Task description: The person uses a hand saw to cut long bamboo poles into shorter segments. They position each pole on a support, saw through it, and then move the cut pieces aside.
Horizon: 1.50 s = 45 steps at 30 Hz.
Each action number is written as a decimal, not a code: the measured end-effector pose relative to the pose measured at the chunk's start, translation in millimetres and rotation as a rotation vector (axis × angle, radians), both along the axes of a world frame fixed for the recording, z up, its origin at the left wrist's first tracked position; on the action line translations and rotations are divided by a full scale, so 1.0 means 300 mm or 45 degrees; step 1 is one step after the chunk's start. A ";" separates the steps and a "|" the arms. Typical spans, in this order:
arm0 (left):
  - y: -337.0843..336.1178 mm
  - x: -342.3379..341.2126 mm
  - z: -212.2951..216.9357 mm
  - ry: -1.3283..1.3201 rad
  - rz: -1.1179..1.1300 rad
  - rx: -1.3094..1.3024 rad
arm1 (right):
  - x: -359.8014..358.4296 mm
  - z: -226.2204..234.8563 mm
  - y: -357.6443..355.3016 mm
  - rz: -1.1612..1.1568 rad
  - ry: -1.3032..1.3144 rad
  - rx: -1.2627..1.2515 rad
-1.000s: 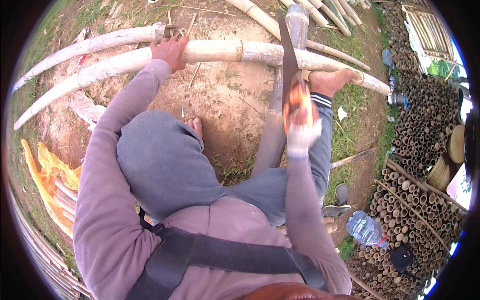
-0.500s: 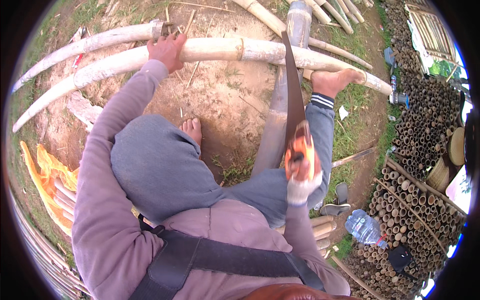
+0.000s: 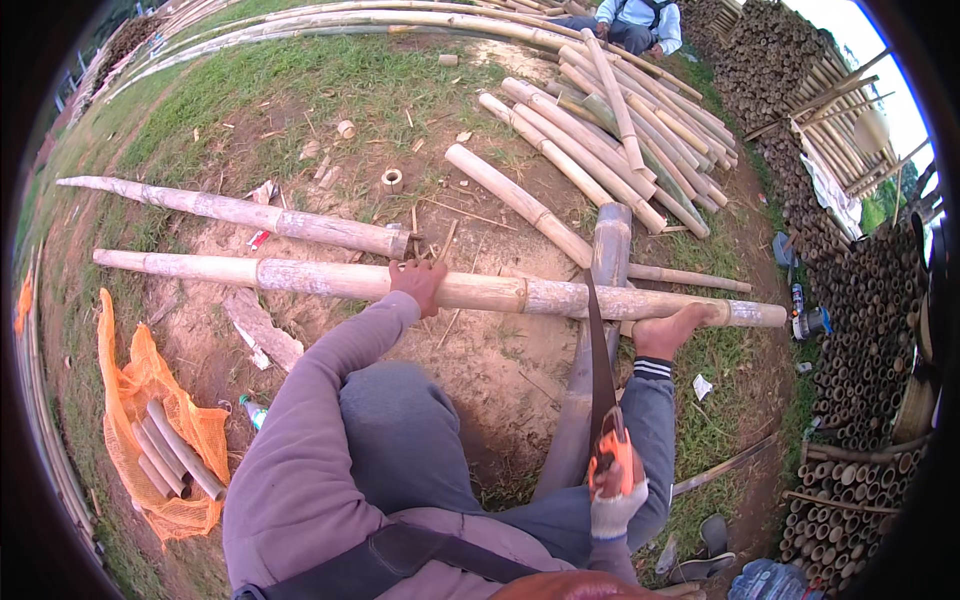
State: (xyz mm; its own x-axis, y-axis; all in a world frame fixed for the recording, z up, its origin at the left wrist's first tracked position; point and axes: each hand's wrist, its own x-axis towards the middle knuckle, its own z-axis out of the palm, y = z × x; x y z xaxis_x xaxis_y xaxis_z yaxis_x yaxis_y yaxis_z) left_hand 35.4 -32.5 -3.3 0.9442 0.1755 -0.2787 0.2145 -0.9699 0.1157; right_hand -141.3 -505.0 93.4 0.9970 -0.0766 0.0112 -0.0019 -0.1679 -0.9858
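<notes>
A pale bamboo pole point(image 3: 340, 280) lies crosswise in front of me, resting on a thicker greyish bamboo piece point(image 3: 610, 238). My left hand point(image 3: 420, 284) presses down on the pole with its fingers curled over it. In my right hand point(image 3: 618, 492), partly covered by a whitish glove, is the orange and black handle of a handsaw point(image 3: 602, 380). The long blade reaches up and its tip end crosses the pole just left of the thick support. My bare foot point(image 3: 680, 328) is set on the pole, right of the blade.
Another bamboo pole point(image 3: 290, 222) lies beyond on the left. Cut bamboo point(image 3: 590, 150) is piled ahead, near a seated person point(image 3: 635, 22). An orange mesh bag point(image 3: 135, 385) with short pieces lies left. Stacked bamboo point(image 3: 865, 340) fills the right, with sandals point(image 3: 705, 562) nearer me.
My view has tilted upward, so the pole sits lower and the far bamboo pile and seated person show. Both hands keep their holds, and the saw still crosses the pole near the support.
</notes>
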 end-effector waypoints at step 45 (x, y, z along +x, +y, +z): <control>-0.013 0.032 -0.003 0.042 0.003 0.069 | 0.565 -0.145 0.240 -0.157 -0.222 -0.227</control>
